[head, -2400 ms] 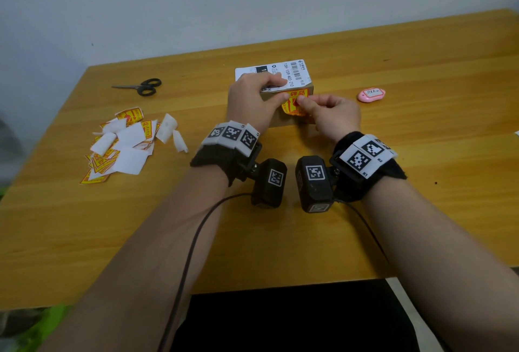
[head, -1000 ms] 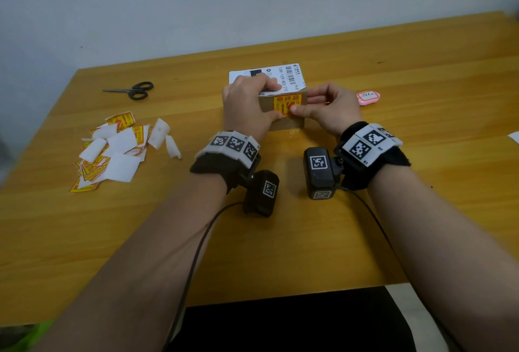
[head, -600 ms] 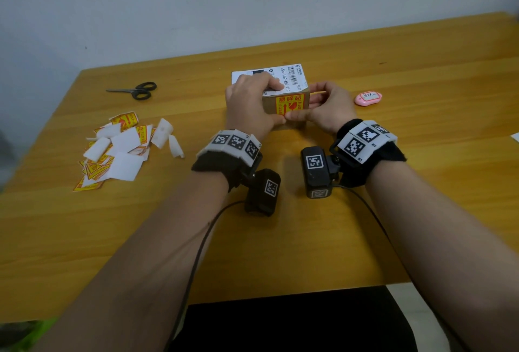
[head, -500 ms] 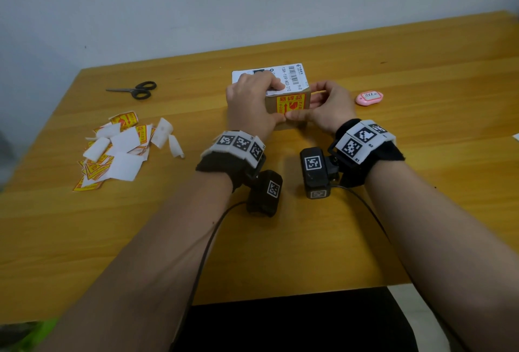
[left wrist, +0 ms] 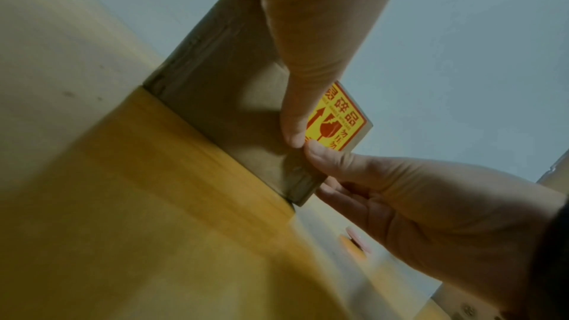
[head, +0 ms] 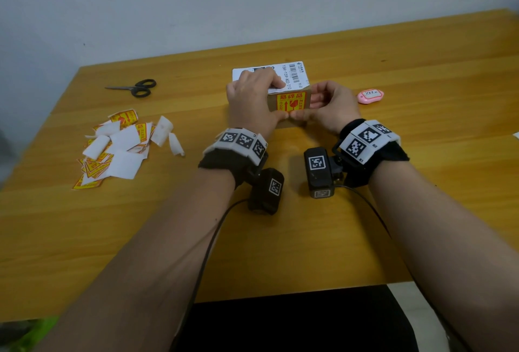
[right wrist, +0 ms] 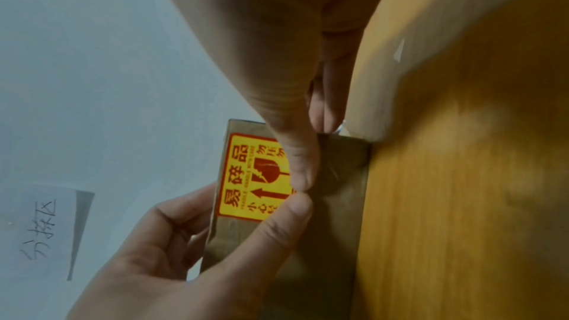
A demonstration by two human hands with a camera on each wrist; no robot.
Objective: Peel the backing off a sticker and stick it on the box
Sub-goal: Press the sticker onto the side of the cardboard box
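Note:
A small cardboard box with a white shipping label on top stands at the middle of the table. A yellow and red fragile sticker lies flat on its near face. My left hand grips the box from the left, fingers over the top. Its thumb touches the sticker's lower edge. My right hand holds the box's right end, fingers curled behind it. Its thumb presses the sticker's lower edge, tip to tip with the left thumb.
A heap of white backings and spare yellow stickers lies at the left. Black scissors lie behind it. A small pink object sits right of the box. A handwritten paper hangs on the wall.
The sticker, earlier curled and held at the box's near face by my right hand, now lies flat on it. Both thumbs have slid down to its lower edge.

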